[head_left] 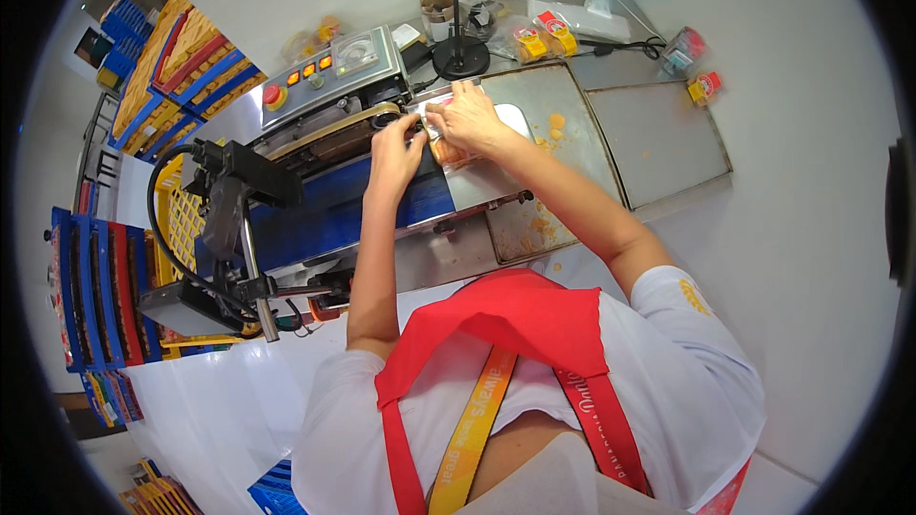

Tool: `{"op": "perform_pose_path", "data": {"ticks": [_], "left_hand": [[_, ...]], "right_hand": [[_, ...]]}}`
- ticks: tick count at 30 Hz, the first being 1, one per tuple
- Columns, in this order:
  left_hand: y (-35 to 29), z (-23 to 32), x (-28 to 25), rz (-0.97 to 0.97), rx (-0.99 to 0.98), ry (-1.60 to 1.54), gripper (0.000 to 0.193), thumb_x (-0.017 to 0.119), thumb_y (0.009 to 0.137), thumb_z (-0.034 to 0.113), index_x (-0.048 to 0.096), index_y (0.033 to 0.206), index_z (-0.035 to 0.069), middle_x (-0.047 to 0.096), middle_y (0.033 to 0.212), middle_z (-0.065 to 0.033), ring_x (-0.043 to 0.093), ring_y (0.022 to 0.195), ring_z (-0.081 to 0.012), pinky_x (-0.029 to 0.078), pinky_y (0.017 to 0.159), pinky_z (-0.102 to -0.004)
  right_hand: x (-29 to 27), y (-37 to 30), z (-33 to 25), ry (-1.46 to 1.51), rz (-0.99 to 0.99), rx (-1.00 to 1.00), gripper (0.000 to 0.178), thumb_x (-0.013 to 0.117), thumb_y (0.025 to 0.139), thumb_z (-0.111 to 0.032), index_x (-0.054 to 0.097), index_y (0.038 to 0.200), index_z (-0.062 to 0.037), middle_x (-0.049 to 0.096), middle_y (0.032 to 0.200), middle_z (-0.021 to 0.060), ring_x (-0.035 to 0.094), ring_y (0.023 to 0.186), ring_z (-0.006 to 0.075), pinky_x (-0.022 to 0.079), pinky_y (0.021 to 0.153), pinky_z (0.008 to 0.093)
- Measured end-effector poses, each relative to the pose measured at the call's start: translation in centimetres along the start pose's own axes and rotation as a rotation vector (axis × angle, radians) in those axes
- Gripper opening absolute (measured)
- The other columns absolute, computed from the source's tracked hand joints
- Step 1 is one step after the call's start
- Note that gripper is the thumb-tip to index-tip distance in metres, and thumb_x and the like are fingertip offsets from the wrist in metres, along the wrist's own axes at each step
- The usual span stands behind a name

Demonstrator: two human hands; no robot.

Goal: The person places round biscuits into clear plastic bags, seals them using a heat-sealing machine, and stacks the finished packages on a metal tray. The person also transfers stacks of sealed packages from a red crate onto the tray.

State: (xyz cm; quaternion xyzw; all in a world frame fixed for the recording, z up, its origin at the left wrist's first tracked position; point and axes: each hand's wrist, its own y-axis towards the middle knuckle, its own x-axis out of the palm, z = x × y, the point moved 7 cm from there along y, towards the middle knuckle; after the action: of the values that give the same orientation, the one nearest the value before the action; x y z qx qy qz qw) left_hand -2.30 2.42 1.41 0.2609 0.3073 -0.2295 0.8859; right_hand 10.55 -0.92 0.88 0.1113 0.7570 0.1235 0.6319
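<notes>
A clear plastic pack of orange-brown baked goods (448, 153) lies at the right end of a blue conveyor belt (334, 198), beside a bag-sealing machine (329, 76). My right hand (466, 119) is over the pack, its fingers closed on the upper part of the plastic. My left hand (395, 151) pinches the pack's left edge near the sealer's band inlet. Both hands partly cover the pack, so its open or sealed end cannot be made out. A white rounded object (513, 118) shows just behind my right wrist.
Crumb-strewn metal trays (582, 100) lie to the right, with several labelled packs (546, 38) behind. A black stand (460, 55) rises behind my hands. On the left are a black device on an arm (243, 176), a yellow crate (181, 215) and stacked bread trays (196, 67).
</notes>
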Motion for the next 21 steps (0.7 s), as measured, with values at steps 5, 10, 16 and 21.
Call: {"op": "perform_pose_path", "data": {"ticks": [5, 10, 16, 21], "left_hand": [[-5.1, 1.4, -1.7, 0.051, -0.064, 0.01, 0.048, 0.074, 0.074, 0.009, 0.058, 0.119, 0.005, 0.059, 0.114, -0.0147, 0.063, 0.097, -0.027, 0.05, 0.082, -0.0345], [-6.9, 3.1, -3.1, 0.168, -0.012, 0.09, 0.049, 0.074, 0.071, 0.007, 0.058, 0.117, 0.004, 0.055, 0.122, -0.0166, 0.052, 0.115, -0.0324, 0.04, 0.099, -0.0389], [-7.9, 6.8, -3.6, 0.265, 0.031, 0.046, 0.038, 0.07, 0.075, 0.003, 0.062, 0.112, 0.006, 0.055, 0.123, -0.0151, 0.052, 0.115, -0.0298, 0.039, 0.098, -0.0385], [-9.2, 10.6, -1.4, 0.186, 0.037, -0.075, 0.022, 0.066, 0.077, -0.003, 0.066, 0.098, 0.005, 0.06, 0.112, -0.0122, 0.057, 0.109, -0.0266, 0.041, 0.094, -0.0357]], "right_hand": [[1.3, 1.1, -2.6, 0.075, 0.061, 0.03, 0.031, 0.05, 0.09, -0.036, 0.068, 0.103, -0.0142, 0.053, 0.094, 0.0228, 0.05, 0.094, 0.0356, 0.046, 0.077, 0.0447], [1.3, 1.1, -4.6, 0.177, 0.122, 0.036, 0.033, 0.053, 0.087, -0.029, 0.065, 0.095, 0.0003, 0.054, 0.091, 0.0259, 0.052, 0.091, 0.0396, 0.049, 0.073, 0.0462], [-1.8, 1.1, 6.5, 0.658, 0.452, -0.05, 0.021, 0.057, 0.085, -0.02, 0.067, 0.095, -0.0039, 0.066, 0.098, 0.0154, 0.06, 0.094, 0.0306, 0.046, 0.087, 0.04], [-9.5, -8.5, 35.2, -0.147, 0.481, 0.457, 0.019, 0.062, 0.079, -0.025, 0.069, 0.081, -0.0071, 0.064, 0.083, 0.0168, 0.062, 0.078, 0.034, 0.05, 0.068, 0.0451]]}}
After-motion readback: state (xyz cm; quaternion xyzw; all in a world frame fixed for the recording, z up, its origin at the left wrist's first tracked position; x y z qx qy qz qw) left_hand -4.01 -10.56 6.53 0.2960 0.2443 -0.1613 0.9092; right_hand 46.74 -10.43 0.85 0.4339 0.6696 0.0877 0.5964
